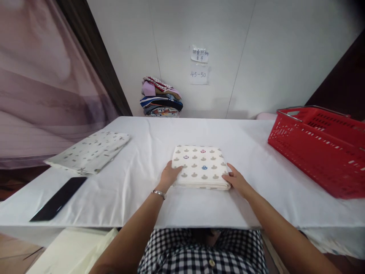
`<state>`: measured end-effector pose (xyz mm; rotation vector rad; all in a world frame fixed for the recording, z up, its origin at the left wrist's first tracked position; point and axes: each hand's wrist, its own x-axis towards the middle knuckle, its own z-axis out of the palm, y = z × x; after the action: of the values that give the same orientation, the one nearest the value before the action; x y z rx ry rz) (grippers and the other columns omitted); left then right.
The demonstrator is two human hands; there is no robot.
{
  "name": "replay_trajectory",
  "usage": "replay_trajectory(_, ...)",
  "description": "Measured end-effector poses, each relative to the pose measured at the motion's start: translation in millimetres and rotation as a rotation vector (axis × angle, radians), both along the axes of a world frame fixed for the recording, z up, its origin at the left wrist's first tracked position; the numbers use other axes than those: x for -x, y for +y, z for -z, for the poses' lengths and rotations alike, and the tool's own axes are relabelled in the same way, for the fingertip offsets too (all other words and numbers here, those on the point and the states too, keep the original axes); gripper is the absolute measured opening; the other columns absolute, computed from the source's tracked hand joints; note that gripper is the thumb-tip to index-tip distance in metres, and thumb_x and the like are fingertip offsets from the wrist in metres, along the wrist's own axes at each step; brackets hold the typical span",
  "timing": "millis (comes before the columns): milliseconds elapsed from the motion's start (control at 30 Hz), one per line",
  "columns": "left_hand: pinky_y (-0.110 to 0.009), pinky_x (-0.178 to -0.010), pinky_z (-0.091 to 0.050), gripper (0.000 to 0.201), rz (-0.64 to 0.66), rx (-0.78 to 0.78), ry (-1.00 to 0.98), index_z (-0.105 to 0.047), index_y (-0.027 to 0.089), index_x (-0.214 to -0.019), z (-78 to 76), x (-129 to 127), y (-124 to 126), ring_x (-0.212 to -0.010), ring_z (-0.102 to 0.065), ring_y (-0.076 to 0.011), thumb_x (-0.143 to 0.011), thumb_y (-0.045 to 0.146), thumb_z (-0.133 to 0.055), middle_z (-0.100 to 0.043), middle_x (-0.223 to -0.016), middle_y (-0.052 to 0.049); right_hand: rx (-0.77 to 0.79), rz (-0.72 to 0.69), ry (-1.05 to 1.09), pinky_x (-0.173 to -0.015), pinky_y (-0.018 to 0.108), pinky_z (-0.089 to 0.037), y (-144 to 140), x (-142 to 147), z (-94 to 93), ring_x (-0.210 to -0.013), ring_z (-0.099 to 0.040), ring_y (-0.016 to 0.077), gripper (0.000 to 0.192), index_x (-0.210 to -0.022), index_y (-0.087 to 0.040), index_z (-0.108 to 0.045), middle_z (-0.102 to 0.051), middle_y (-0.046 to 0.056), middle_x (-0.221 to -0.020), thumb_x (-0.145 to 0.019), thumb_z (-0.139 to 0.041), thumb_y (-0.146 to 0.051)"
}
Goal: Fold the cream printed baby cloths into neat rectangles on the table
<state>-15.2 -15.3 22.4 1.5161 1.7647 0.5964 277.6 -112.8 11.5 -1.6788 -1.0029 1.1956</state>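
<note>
A neatly folded white cloth (199,164) with grey duck-like prints and a few red and blue motifs lies on the white-covered table in front of me. My left hand (170,174) grips its left edge, thumb on top and the other fingers at the side or beneath, partly hidden. At the near right corner, my right hand (235,179) has its thumb and fingers around the edge. The cloth's layers show along its front side.
A white leaf-print cloth (91,150) lies folded at the left, beside a flat black object (59,198). On the right stands a red plastic basket (316,152) with metal handles. Behind the table's far edge rises a stack of folded fabrics (161,99) against the wall.
</note>
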Motion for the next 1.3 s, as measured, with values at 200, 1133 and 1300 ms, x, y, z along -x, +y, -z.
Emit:
replay_trajectory(200,-0.031,-0.081,-0.047,0.071,0.019,0.084,-0.111,-0.046,0.021,-0.132,-2.2,16,-17,-0.104,-0.061,-0.0264,-0.071,0.05,-0.068,-0.062,-0.123,-0.012,0.042,-0.167,-0.205,-0.067,0.035,-0.05,-47,-7,0.5,-0.078,-0.063,0.0221,0.095,-0.15,-0.022,-0.01,-0.067,0.005,-0.094,-0.074,-0.063,-0.045)
replay_trajectory(1133,-0.033,-0.071,-0.053,0.095,-0.203,0.177,-0.781,-0.032,0.01,-0.14,6.2,5,-34,-0.089,-0.065,-0.0246,-0.064,0.037,-0.081,-0.065,-0.111,-0.017,0.326,-0.32,-0.362,-0.07,0.029,-0.049,37,-17,-20.6,-0.089,-0.065,0.0234,0.048,-0.099,-0.017,-0.06,-0.068,0.009,-0.104,-0.068,-0.068,-0.052)
replay_trajectory(1300,-0.033,-0.073,-0.054,0.064,-0.112,0.182,-0.851,-0.055,0.013,-0.117,4.9,-9,-64,-0.089,-0.066,-0.0252,-0.063,0.038,-0.08,-0.069,-0.101,-0.013,0.259,-0.25,-0.43,-0.064,0.029,-0.046,47,-9,-24.0,-0.081,-0.063,0.0224,0.043,-0.083,-0.018,-0.058,-0.068,0.009,-0.092,-0.067,-0.066,-0.057)
